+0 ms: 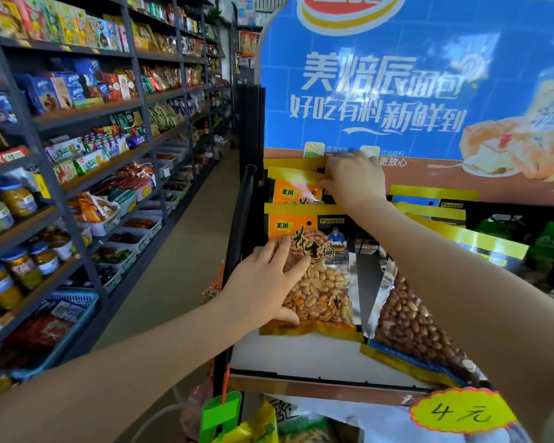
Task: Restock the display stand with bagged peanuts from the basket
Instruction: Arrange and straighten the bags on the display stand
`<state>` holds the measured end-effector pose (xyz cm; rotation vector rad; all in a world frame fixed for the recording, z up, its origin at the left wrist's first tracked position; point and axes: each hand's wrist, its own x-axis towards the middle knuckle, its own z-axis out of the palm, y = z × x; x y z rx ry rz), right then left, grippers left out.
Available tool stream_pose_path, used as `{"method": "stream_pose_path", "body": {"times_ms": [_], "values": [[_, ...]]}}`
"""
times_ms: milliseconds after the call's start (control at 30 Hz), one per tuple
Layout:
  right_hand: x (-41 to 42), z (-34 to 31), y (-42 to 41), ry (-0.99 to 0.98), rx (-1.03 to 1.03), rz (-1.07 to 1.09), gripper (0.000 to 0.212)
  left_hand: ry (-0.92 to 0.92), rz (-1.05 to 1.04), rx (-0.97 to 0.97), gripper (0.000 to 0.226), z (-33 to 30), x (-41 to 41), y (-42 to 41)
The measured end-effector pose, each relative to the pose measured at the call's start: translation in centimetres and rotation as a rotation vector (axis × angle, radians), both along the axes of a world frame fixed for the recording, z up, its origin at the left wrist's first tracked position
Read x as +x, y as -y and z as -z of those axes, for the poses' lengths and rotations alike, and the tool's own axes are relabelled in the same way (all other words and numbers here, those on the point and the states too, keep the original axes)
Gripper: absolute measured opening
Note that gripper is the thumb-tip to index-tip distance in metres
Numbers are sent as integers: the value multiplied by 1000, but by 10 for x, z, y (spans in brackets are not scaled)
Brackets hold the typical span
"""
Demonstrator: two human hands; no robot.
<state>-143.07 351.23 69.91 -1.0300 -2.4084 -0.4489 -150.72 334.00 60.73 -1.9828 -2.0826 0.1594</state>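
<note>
Grocery shop: stocked snack shelves

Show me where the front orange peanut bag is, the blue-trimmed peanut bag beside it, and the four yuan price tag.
Front orange peanut bag [328, 289], head view, on its clear window.
Blue-trimmed peanut bag [410, 327], head view, on its clear window.
Price tag [461, 410], head view, on its handwritten middle.

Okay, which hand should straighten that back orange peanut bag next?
Probably the right hand: its fingers already touch the back orange bag. The left hand lies flat on the front orange bag.
</note>
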Motion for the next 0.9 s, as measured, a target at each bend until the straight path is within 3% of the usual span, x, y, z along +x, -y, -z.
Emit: {"method": "stream_pose_path", "body": {"times_ms": [200, 300, 400, 567, 700, 800, 900], "values": [[-3, 1, 7, -63, -44, -56, 33, 19, 20, -13, 99, -2, -1, 1], [30, -1, 8, -127, -97, -199, 38, 4, 89, -14, 93, -4, -3, 3], [84, -3, 2, -133, -197, -283, 26, 109, 94, 57, 82, -8, 8, 2], [162, -8, -23, -12, -329, -97, 26, 107, 40, 238, 81, -10, 42, -9], [186, -7, -48, 128, -444, 18, 35, 187, 222, 53, 91, -9, 79, -30], [182, -2, -63, 253, -503, 0, 41, 349, 190, 15, 98, -9, 105, -48], [180, 8, -81, 321, -546, -54, 44, 740, 29, 44, 108, -11, 123, -64]]}}
